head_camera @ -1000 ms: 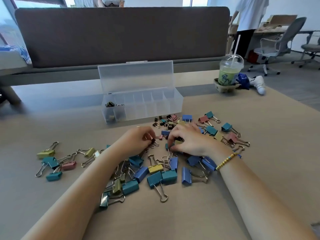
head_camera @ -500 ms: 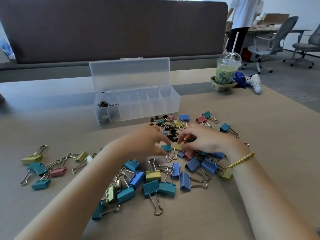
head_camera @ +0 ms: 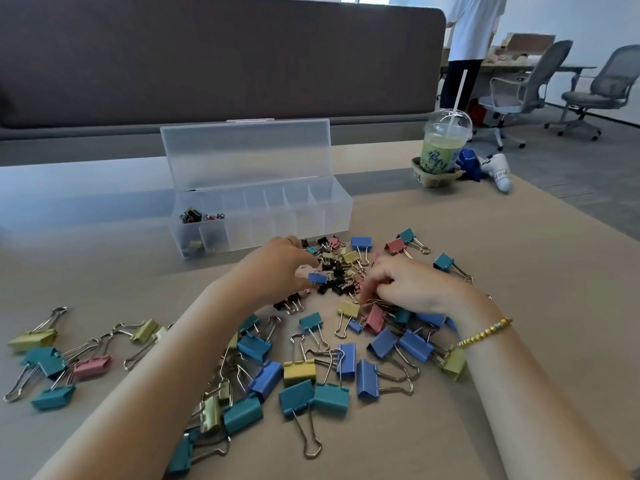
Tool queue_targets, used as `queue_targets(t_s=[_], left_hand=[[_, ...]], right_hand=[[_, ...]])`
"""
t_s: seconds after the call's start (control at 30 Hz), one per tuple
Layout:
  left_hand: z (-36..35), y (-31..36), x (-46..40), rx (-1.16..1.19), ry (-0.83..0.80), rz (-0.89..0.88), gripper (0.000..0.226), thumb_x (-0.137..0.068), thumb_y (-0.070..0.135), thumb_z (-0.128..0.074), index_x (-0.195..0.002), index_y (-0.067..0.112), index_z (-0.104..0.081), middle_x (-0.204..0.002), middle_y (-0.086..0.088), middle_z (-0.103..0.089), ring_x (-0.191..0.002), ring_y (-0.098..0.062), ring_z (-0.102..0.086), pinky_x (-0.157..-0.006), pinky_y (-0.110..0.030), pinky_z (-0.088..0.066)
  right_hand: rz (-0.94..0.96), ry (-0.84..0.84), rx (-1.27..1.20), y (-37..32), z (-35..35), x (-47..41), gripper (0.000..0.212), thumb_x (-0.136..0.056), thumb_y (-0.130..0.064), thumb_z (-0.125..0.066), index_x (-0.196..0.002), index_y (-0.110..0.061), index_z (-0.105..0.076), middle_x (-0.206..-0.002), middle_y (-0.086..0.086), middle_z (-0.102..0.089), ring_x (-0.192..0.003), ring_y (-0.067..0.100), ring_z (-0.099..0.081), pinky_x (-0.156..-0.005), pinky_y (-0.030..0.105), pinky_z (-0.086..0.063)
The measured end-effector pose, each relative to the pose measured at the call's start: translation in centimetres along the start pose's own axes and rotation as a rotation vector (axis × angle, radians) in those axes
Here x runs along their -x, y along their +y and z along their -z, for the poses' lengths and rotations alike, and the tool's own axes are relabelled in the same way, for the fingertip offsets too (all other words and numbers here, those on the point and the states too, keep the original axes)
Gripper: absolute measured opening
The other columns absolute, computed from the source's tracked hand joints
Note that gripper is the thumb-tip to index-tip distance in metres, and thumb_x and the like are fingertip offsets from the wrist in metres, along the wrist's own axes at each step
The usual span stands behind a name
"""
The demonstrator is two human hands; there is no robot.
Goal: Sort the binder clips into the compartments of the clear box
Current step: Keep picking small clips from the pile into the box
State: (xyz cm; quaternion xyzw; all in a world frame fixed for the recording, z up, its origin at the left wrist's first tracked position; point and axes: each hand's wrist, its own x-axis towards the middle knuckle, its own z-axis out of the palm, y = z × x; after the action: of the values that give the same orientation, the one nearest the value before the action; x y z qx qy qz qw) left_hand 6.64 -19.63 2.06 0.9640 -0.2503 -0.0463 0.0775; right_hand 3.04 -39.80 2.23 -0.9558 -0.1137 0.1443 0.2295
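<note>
Clips (head_camera: pixel 332 271) lie heaped on the table (head_camera: pixel 519 271) just in front of the clear box (head_camera: pixel 256 216), small black ones in a knot nearest its front wall, larger blue, teal, yellow and pink ones spreading away from the box toward the person. Each has a folded coloured body and two wire handles, many tangled together. The box stands open with its lid upright; only its two leftmost compartments hold clips, the rest look empty, so sorting seems barely begun.

The left hand (head_camera: pixel 280 268) reaches into the small clips in front of the box, fingers curled down beside a small blue clip (head_camera: pixel 317 278); whether it pinches that clip cannot be told. The right hand (head_camera: pixel 412 289), farther from the box, has its fingers curled onto the pile, apparently around wire handles, but the hold is hidden.

To do this pick well, lift one clip by its body, shake it free of neighbouring handles, and match it by size or colour before choosing a compartment. A drink cup (head_camera: pixel 443 147) stands to the right of the box, well apart.
</note>
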Motion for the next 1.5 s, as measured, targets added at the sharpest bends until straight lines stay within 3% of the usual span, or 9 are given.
queue_targets(t_s=[0.07, 0.17, 0.5, 0.67, 0.8, 0.93, 1.13, 1.37, 1.5], left_hand=[[-0.4, -0.2, -0.2, 0.082, 0.01, 0.004, 0.034, -0.089, 0.033, -0.058, -0.122, 0.025, -0.058, -0.124, 0.0, -0.051, -0.106, -0.012, -0.046, -0.093, -0.026, -0.038], [-1.0, -0.1, -0.7, 0.135, 0.026, 0.009, 0.024, -0.089, 0.031, -0.058, -0.11, 0.021, -0.063, -0.114, 0.001, -0.059, -0.094, -0.011, -0.049, -0.084, -0.025, -0.042], [-0.7, -1.3, -0.3, 0.124, -0.019, 0.098, 0.023, -0.089, 0.029, -0.058, -0.104, 0.011, -0.056, -0.1, 0.0, -0.056, -0.088, -0.013, -0.05, -0.076, -0.021, -0.04], [1.3, -3.8, 1.3, -0.036, -0.102, 0.205, 0.026, -0.09, 0.028, -0.056, -0.109, 0.01, -0.056, -0.111, -0.005, -0.057, -0.093, -0.016, -0.048, -0.085, -0.024, -0.039], [1.0, -3.7, 1.5, 0.045, -0.155, 0.102, 0.048, -0.083, 0.039, -0.064, -0.125, 0.025, -0.046, -0.126, -0.001, -0.044, -0.117, -0.017, -0.039, -0.104, -0.032, -0.032], [0.7, -3.0, 1.4, 0.054, -0.157, 0.055, 0.065, -0.075, 0.044, -0.069, -0.131, 0.033, -0.038, -0.133, -0.001, -0.032, -0.125, -0.019, -0.026, -0.108, -0.038, -0.027], [-0.7, -2.6, 0.7, 0.069, 0.054, 0.057, 0.066, -0.076, 0.046, -0.067, -0.133, 0.027, -0.039, -0.129, -0.002, -0.041, -0.122, -0.019, -0.033, -0.105, -0.034, -0.03], [1.0, -4.2, 1.4, 0.149, -0.113, 0.044, 0.048, -0.082, 0.029, -0.067, -0.125, 0.025, -0.047, -0.098, 0.01, -0.058, -0.094, -0.011, -0.054, -0.088, -0.022, -0.04], [-0.1, -3.7, 0.6, 0.207, -0.031, 0.022, 0.048, -0.082, 0.024, -0.068, -0.125, 0.025, -0.047, -0.092, 0.013, -0.053, -0.09, -0.01, -0.049, -0.082, -0.024, -0.038]], right_hand=[[0.018, 0.107, 0.018, -0.3, -0.3, -0.4, 0.03, -0.094, -0.014, -0.046, -0.089, -0.035, -0.067, -0.098, -0.015, -0.056, -0.107, 0.012, -0.052, -0.103, 0.042, -0.036], [0.004, 0.19, 0.058, -0.6, -0.8, -0.8, 0.026, -0.097, -0.019, -0.044, -0.102, -0.033, -0.065, -0.109, -0.011, -0.057, -0.107, 0.013, -0.051, -0.105, 0.042, -0.033], [-0.016, 0.274, 0.032, -0.8, -1.5, -1.2, 0.027, -0.099, -0.021, -0.041, -0.111, -0.031, -0.063, -0.122, -0.01, -0.058, -0.116, 0.014, -0.049, -0.109, 0.04, -0.028], [-0.007, 0.263, -0.011, -1.0, -0.6, -1.6, 0.022, -0.097, -0.022, -0.047, -0.112, -0.03, -0.06, -0.113, -0.007, -0.06, -0.093, 0.011, -0.056, -0.08, 0.026, -0.044], [-0.019, 0.108, 0.171, -2.3, -0.2, -2.8, 0.038, -0.091, -0.029, -0.058, -0.128, -0.029, -0.05, -0.137, -0.002, -0.042, -0.128, 0.018, -0.034, -0.105, 0.037, -0.031], [-0.036, 0.099, 0.285, -3.5, -1.2, -3.8, 0.046, -0.09, -0.035, -0.058, -0.133, -0.026, -0.045, -0.142, 0.002, -0.036, -0.134, 0.022, -0.026, -0.107, 0.041, -0.026], [0.016, 0.189, 0.101, -3.5, -1.7, -3.5, 0.047, -0.09, -0.03, -0.06, -0.134, -0.024, -0.045, -0.139, -0.003, -0.043, -0.128, 0.017, -0.038, -0.105, 0.037, -0.034], [-0.008, 0.091, 0.262, -2.8, -1.6, -3.2, 0.05, -0.086, -0.041, -0.061, -0.133, -0.03, -0.044, -0.14, -0.003, -0.04, -0.131, 0.02, -0.03, -0.107, 0.041, -0.022], [0.017, 0.17, 0.305, -3.4, -2.3, -4.6, 0.046, -0.088, -0.04, -0.059, -0.129, -0.026, -0.046, -0.139, -0.002, -0.041, -0.129, 0.021, -0.031, -0.103, 0.038, -0.023]])
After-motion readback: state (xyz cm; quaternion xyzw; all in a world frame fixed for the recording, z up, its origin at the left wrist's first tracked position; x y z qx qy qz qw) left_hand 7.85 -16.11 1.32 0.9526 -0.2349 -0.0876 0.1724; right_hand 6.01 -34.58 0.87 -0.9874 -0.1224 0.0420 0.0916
